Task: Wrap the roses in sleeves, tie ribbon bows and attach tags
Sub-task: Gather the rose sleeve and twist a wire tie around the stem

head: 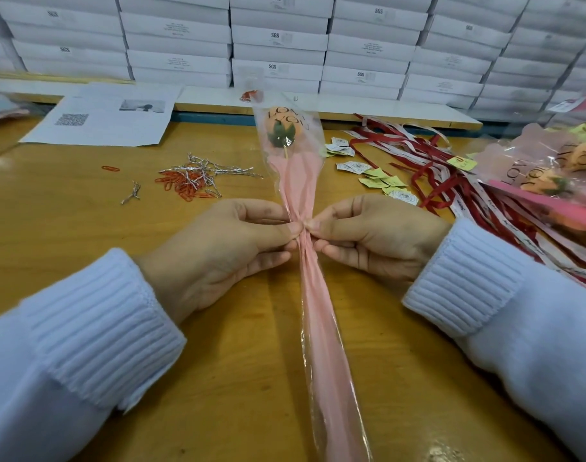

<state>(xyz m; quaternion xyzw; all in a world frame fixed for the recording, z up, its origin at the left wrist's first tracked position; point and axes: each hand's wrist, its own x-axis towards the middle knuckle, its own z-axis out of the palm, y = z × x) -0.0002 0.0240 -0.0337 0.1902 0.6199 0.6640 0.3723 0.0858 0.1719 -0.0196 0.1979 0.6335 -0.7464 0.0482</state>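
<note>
An orange rose (283, 128) with green leaves sits inside a clear and pink sleeve (315, 295) printed "LOVE YOU", lying lengthwise on the wooden table (84, 228). My left hand (231, 241) and my right hand (368, 235) pinch the sleeve from both sides where it is gathered tight around the stem. Whether a tie is between the fingertips is hidden. Red and white ribbons (428, 168) lie to the right, with small paper tags (375, 180) beside them.
Silver twist ties (208, 168) and orange paper clips (181, 186) lie left of the rose. Wrapped roses (551, 171) are piled at the right edge. A printed sheet (108, 118) lies at the back left. White boxes (278, 38) are stacked along the back.
</note>
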